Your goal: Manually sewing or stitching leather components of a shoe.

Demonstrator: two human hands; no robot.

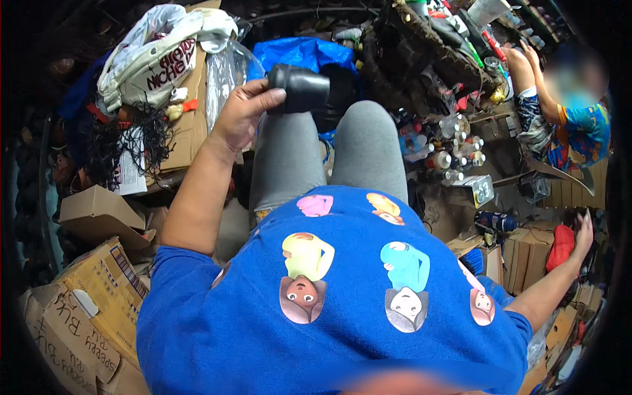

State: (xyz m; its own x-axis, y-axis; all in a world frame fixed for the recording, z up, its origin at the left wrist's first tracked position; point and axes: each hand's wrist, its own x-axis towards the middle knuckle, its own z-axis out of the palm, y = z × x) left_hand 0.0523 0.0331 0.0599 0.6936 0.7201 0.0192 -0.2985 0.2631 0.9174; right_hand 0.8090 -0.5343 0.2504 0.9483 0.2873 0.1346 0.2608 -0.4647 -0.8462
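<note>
My left hand (pixel 250 108) is raised above my left knee, its thumb and fingers closed on a glossy black rounded piece (pixel 301 89). A raised ridge runs around the end of this piece nearest my palm. I cannot tell its exact kind, and its far side merges with a dark shape behind it. Out at the far right, my right hand (pixel 583 232) is stretched away from my body with its fingers extended and nothing visible in them. Just beside that hand lies a red cloth or bag (pixel 560 249), on or against a cardboard box (pixel 526 253).
Beyond my knees lies a blue plastic sheet (pixel 296 49). Several small bottles (pixel 461 148) stand right of my legs. A person (pixel 582 131) sits at the upper right. To the left are a white printed bag (pixel 168 56), black laces (pixel 131 148) and cardboard boxes (pixel 99 214).
</note>
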